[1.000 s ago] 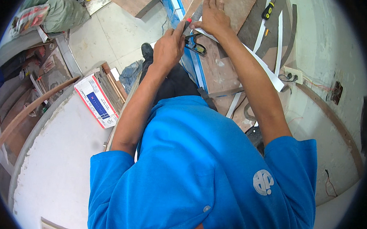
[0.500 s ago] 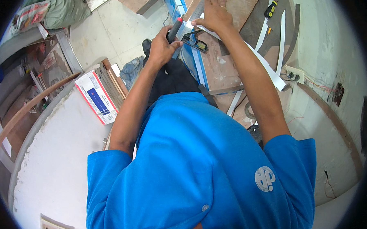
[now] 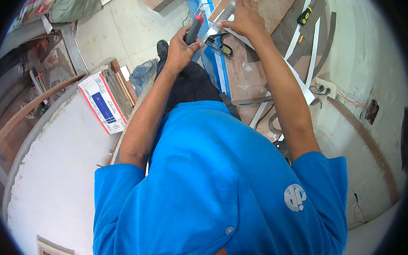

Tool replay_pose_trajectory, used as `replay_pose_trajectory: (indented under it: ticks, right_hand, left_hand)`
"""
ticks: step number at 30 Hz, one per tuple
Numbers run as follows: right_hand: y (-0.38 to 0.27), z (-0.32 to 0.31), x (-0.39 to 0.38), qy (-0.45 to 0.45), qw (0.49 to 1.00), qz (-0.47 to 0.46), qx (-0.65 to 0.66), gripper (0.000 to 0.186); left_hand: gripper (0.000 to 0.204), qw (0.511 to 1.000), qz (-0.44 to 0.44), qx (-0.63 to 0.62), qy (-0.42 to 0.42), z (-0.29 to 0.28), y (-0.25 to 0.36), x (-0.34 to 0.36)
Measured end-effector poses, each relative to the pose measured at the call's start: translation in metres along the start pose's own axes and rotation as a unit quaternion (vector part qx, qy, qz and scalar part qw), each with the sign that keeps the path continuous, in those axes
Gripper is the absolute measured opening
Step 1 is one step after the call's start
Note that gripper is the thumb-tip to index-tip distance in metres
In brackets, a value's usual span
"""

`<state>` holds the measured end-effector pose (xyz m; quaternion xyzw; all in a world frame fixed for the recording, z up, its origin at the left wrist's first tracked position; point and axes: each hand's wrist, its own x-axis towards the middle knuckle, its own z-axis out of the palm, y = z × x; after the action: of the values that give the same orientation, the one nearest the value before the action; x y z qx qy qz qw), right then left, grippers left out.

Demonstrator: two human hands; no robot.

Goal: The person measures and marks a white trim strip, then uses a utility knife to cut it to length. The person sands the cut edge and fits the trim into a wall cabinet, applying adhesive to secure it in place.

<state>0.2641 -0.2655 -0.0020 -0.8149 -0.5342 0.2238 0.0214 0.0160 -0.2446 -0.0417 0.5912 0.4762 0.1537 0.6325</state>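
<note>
My left hand (image 3: 181,51) grips a grey cutter (image 3: 193,30) with red near its tip, held upright-slanted beside a blue-edged strip of the work surface. My right hand (image 3: 247,17) lies with fingers outstretched over a steel rule (image 3: 223,15) and a white strip (image 3: 239,38), its thumb reaching toward the cutter. Just below the thumb is a combination square head (image 3: 220,47), dark with yellow vials, on a brown board (image 3: 238,72). A black-yellow screwdriver (image 3: 305,15) and narrow white strips (image 3: 315,48) lie to the right on dark sheet.
A red-white-blue box (image 3: 102,104) and stacked planks (image 3: 121,83) stand at left, near a blue bag (image 3: 142,77). Grey-green sacks (image 3: 77,8) are at upper left. A curved white wall (image 3: 61,157) curves along the left; a socket (image 3: 324,88) with loose wires is on the right.
My left hand has moved down and left, away from the rule, with the cutter in it, then slightly up. My right hand stays on the rule, fingers spread.
</note>
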Motion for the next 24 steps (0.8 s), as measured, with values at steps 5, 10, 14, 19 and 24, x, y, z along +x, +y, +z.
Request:
replay_pose_trajectory:
  ticks: [5, 10, 14, 19, 24]
  right_hand:
    - [-0.008, -0.003, -0.002, -0.001, 0.999, 0.016, -0.036, 0.122]
    - [-0.015, -0.011, -0.007, -0.004, 0.999, 0.028, -0.037, 0.122]
    - [-0.015, -0.011, -0.007, -0.006, 0.999, 0.035, -0.041, 0.122]
    - [-0.014, -0.010, -0.006, -0.004, 0.998, 0.026, -0.052, 0.121]
    - [-0.009, -0.006, -0.005, 0.003, 0.998, 0.025, -0.061, 0.119]
  left_hand:
    - [0.059, 1.000, -0.008, -0.003, -0.010, -0.001, 0.001, 0.000]
    - [0.059, 1.000, 0.011, 0.012, -0.012, -0.003, 0.000, 0.002]
    - [0.059, 1.000, 0.012, 0.009, -0.019, -0.005, -0.003, 0.005]
    - [0.059, 0.999, 0.015, 0.016, -0.023, -0.004, -0.004, 0.005]
    - [0.061, 1.000, -0.013, -0.001, -0.019, -0.003, 0.002, 0.004]
